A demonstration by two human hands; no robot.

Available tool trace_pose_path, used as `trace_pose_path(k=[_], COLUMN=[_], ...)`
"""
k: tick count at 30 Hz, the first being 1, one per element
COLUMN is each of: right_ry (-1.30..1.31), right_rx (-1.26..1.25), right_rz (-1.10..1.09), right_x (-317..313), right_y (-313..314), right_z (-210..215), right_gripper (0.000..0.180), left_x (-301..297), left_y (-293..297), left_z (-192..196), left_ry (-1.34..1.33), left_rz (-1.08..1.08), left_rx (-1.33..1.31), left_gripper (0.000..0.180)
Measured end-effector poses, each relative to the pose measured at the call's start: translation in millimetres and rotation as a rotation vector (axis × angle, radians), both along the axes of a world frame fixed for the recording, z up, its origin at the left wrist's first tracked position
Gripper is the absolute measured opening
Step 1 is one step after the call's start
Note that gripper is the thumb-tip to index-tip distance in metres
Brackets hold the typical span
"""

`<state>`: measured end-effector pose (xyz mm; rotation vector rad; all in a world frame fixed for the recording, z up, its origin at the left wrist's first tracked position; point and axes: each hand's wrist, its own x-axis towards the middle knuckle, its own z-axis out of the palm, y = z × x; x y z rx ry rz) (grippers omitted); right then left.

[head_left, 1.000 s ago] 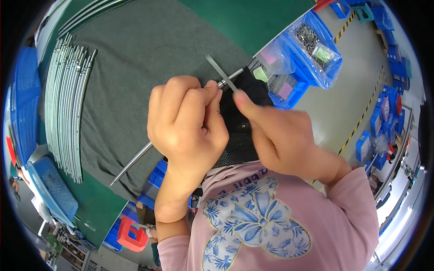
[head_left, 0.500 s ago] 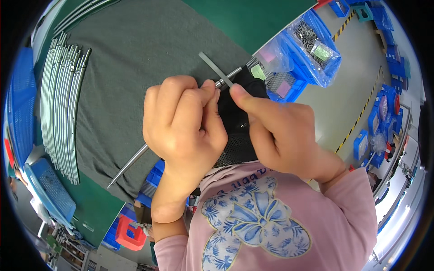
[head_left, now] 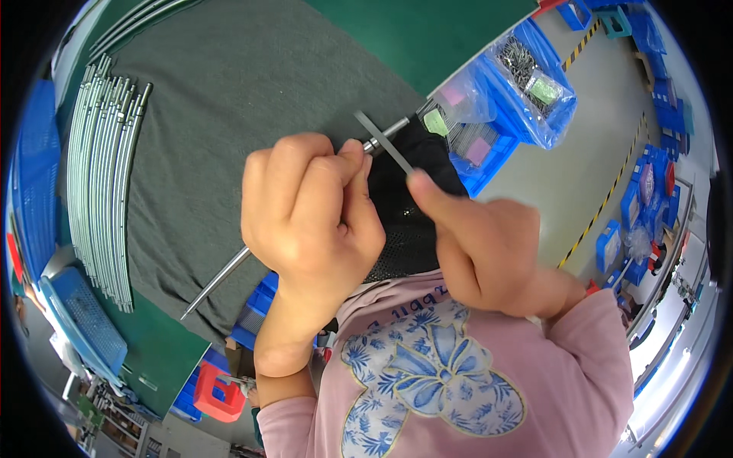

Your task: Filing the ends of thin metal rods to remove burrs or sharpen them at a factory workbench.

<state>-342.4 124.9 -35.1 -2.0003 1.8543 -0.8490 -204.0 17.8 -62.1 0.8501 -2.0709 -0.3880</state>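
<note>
My left hand (head_left: 309, 206) is closed around a thin metal rod (head_left: 217, 281), which slants from the lower left up to the right over the dark cloth. The rod's stepped, grooved end sticks out past my thumb and forefinger. In my right hand (head_left: 485, 244), closed with the thumb on top, is a flat grey file (head_left: 382, 141). Its blade crosses the rod near the grooved end; whether it touches the metal I cannot tell. The rod's middle is hidden behind my left hand.
Many similar rods (head_left: 103, 183) lie side by side on the dark grey cloth (head_left: 229, 84) at the left. Blue bins (head_left: 561, 122) with small metal parts and bagged rods stand at the right. A blue basket (head_left: 84, 324) and a red stool (head_left: 217, 393) are at lower left.
My right hand has drawn back down and to the right with the file, so less of the blade reaches past the rod. My left hand and the rod stay nearly still.
</note>
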Motion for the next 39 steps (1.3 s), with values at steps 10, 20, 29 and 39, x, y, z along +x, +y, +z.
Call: trace_pose_path(k=[10,20,29,39], right_ry=[-0.025,-0.050,-0.074,-0.023], right_rx=[-0.173,-0.349,-0.413,-0.333], right_rz=[-0.017,-0.057,-0.049,-0.039], right_x=[4,16,18,12], right_y=[-15,-22,-25,-7], right_z=[-14,-43,-64,-65], right_gripper=[0.050,0.050,0.049,0.048], left_x=[1,4,2,1], left_y=[-1,-2,-4,-5], left_z=[0,-1,0,-1], left_ry=[-0.003,0.004,0.016,0.018], left_rz=[0.009,-0.009,0.007,0.001], left_rx=[-0.043,-0.033,-0.065,-0.053], left_gripper=[0.016,0.017,0.016,0.016])
